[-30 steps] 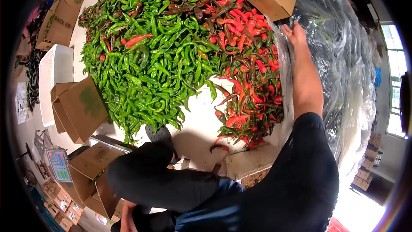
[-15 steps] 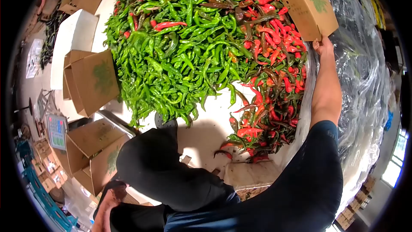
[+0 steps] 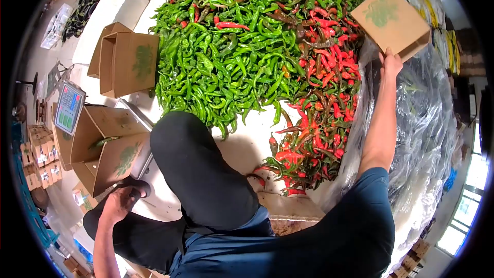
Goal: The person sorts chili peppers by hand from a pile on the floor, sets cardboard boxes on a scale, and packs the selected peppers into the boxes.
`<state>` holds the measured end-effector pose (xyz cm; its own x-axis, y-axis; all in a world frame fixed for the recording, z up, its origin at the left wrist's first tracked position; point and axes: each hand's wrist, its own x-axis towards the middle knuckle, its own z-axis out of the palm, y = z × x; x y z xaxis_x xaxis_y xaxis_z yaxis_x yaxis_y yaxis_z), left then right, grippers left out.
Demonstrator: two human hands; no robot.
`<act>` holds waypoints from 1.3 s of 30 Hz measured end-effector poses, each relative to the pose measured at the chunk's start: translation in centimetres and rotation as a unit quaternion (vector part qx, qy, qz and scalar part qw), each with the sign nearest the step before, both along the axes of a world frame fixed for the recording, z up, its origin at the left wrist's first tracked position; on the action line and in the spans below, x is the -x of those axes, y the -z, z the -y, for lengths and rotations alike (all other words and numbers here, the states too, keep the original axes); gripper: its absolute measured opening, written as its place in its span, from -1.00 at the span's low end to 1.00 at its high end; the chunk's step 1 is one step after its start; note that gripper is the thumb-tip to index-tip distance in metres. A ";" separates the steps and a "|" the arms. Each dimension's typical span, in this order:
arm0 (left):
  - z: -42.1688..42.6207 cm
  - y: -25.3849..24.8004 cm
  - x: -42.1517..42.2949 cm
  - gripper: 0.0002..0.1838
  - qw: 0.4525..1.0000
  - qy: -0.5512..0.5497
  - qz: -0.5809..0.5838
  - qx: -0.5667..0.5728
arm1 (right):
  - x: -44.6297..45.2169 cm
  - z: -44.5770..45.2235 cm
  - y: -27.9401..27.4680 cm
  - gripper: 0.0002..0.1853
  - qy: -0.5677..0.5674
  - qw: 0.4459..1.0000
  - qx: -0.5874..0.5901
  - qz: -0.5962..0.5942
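The carton (image 3: 393, 18) has swung outward over the plastic sheeting (image 3: 417, 118)! Right hand (image 3: 391, 64) closed on its edge; left hand (image 3: 119, 203) half-curled, hold unclear. Carton-shifting, seemingly; it calls for steady fingers.

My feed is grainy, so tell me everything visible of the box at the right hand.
The box looks like brown cardboard, with a green leafy print on its broad facing panel and a shaded side at lower right. It is tilted, right of the red peppers, beside clear plastic sheeting. The right hand grips its lower edge. I cannot see inside.
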<state>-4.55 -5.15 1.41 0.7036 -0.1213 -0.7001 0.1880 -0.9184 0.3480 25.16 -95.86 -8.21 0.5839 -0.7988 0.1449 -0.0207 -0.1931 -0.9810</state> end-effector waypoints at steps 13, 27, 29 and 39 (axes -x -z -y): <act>-0.5 3.7 -3.0 -0.45 0.975 0.209 0.072 -0.015 | -1.2 -41.6 -9.9 -0.74 -0.342 0.931 0.113 -0.064; -5.6 4.2 -3.3 -0.45 0.945 0.267 0.128 0.141 | -26.0 -79.0 -4.6 -0.71 -0.388 0.706 0.589 -0.055; -6.7 2.6 -4.0 -0.46 0.947 0.260 0.133 0.136 | -28.7 -82.2 -2.2 -0.73 -0.394 0.699 0.594 -0.059; -9.4 1.3 -5.9 -0.43 0.979 0.132 0.077 0.133 | -34.5 -78.8 0.9 -0.64 -0.627 0.723 0.290 0.006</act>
